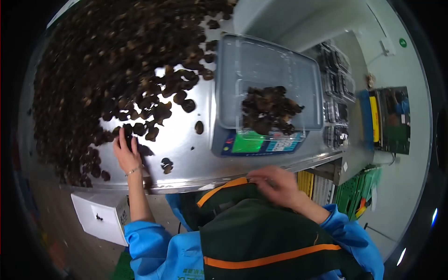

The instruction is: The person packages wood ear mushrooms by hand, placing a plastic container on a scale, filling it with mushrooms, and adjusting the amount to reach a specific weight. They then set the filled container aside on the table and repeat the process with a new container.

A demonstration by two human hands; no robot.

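My left hand (125,153) reaches down at the near edge of a large heap of dark brown, mushroom-like pieces (116,60). Its fingers are stretched and apart, with dark pieces around the tips. My right hand (276,185) is by the table's front edge, in front of my dark apron (261,228). Motion blurs its fingers, so I cannot make out whether it holds anything. A clear plastic tray with a clump of dark pieces (270,109) rests on a grey lidded bin or scale pan (268,58), above a scale with a green display (247,142).
Loose pieces (166,165) lie on the shiny metal table (182,149). Several filled clear boxes (337,112) line the right side. Below are a white box (100,214) at left and green crates (352,193) at right. A wall panel (392,119) stands beyond.
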